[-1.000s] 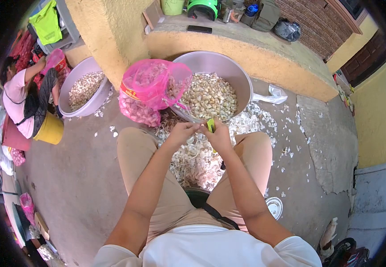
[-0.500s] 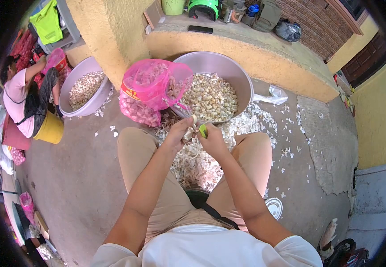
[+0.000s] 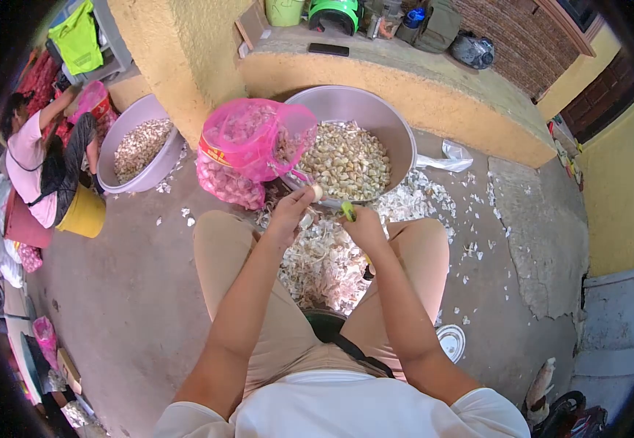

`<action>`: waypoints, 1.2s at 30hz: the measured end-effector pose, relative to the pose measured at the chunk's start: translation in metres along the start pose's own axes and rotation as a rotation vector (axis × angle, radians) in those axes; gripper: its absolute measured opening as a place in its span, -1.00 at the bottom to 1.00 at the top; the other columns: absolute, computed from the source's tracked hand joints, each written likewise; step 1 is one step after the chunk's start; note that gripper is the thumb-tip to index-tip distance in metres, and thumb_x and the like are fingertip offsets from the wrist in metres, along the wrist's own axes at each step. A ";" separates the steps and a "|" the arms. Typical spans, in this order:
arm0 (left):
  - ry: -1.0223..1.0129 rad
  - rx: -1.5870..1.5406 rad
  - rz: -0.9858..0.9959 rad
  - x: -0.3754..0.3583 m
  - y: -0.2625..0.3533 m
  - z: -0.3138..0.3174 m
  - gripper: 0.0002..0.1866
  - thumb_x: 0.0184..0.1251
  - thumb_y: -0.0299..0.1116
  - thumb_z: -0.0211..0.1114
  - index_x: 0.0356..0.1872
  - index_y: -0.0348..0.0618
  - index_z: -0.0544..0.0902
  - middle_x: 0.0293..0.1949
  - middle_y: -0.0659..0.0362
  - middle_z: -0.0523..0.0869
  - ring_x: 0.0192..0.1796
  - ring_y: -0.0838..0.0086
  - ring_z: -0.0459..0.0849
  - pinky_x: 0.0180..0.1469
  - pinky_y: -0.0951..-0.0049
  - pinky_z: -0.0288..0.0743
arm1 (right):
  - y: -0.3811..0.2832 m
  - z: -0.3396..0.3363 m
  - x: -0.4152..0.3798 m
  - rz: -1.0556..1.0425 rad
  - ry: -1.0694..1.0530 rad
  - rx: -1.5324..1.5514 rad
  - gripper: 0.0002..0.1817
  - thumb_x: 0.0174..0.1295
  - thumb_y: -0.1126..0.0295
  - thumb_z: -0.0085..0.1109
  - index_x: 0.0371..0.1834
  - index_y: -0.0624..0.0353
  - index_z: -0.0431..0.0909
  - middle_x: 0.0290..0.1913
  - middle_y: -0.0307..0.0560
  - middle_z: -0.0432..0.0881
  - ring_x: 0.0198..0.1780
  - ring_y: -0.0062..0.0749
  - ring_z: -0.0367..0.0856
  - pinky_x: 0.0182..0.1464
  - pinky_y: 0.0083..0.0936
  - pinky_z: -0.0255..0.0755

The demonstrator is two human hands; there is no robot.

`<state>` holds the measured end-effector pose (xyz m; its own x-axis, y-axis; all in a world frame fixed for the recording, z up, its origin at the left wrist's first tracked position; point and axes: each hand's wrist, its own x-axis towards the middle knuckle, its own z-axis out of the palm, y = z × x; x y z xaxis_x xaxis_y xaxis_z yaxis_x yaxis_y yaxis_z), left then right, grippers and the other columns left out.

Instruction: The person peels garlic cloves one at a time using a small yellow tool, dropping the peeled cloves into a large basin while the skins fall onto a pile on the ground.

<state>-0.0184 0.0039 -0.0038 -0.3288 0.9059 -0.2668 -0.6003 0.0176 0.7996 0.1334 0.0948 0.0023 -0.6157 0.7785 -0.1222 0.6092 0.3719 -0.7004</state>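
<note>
My left hand (image 3: 290, 214) is closed around a pale piece of garlic (image 3: 317, 193), which pokes out past the thumb. In my right hand (image 3: 366, 228) is a small knife with a bright green handle (image 3: 348, 211); its blade is hard to make out. Both hands are over my knees, a short way apart. Just beyond them stands a large lilac basin (image 3: 404, 142) partly filled with garlic cloves (image 3: 350, 160). A pink mesh bag (image 3: 237, 139) full of garlic leans at the basin's left side. Papery garlic skins (image 3: 324, 266) lie heaped between my legs.
To the left, a person (image 3: 36, 153) sits beside another lilac basin (image 3: 142, 179) of cloves, near a yellow bucket (image 3: 82, 212). A ledge (image 3: 397, 66) behind the basin carries a phone (image 3: 329, 50), a green helmet (image 3: 334, 16) and bags. A white lid (image 3: 451, 342) lies at my right.
My right hand has moved right with the knife, away from the left hand. My left hand has shifted slightly, still holding the garlic.
</note>
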 end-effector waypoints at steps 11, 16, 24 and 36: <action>-0.078 0.273 0.044 0.002 -0.006 0.000 -0.68 0.12 -0.23 0.26 -0.20 -0.26 0.54 -0.29 0.23 0.59 -0.27 0.59 0.52 -0.29 0.57 0.41 | -0.019 -0.004 -0.009 -0.008 -0.077 0.597 -0.68 -0.07 0.30 0.31 -0.27 0.22 0.53 -0.52 -0.26 0.47 -0.47 -0.57 0.39 -0.40 -0.58 0.33; 0.026 0.522 0.262 0.001 -0.007 0.006 -0.75 0.06 -0.35 0.29 -0.25 -0.23 0.54 -0.32 0.23 0.58 -0.27 0.57 0.52 -0.23 0.56 0.40 | -0.011 0.006 -0.004 -0.122 0.087 0.489 -0.68 -0.10 0.34 0.31 -0.28 0.24 0.51 -0.47 -0.15 0.50 -0.45 -0.53 0.42 -0.38 -0.56 0.34; 0.005 0.838 0.680 -0.012 0.005 0.018 -0.81 -0.02 -0.50 0.28 -0.30 -0.23 0.60 -0.34 0.23 0.58 -0.22 0.54 0.53 -0.19 0.58 0.38 | -0.014 0.002 -0.005 -0.134 0.036 0.429 -0.70 -0.06 0.35 0.27 -0.26 0.24 0.50 -0.56 -0.16 0.49 -0.53 -0.55 0.44 -0.45 -0.56 0.33; -0.080 0.757 0.465 -0.009 0.012 0.008 -0.89 -0.04 -0.54 0.25 -0.43 -0.24 0.55 -0.39 0.27 0.55 -0.36 0.64 0.49 -0.29 0.61 0.38 | -0.022 -0.010 -0.012 0.064 -0.262 0.827 -0.79 0.02 0.40 0.18 -0.28 0.23 0.52 -0.67 -0.33 0.40 -0.72 -0.72 0.28 -0.69 -0.73 0.13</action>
<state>-0.0164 -0.0007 0.0128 -0.3504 0.9173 0.1891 0.2335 -0.1100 0.9661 0.1326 0.0827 0.0263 -0.7500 0.6058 -0.2654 0.1508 -0.2340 -0.9605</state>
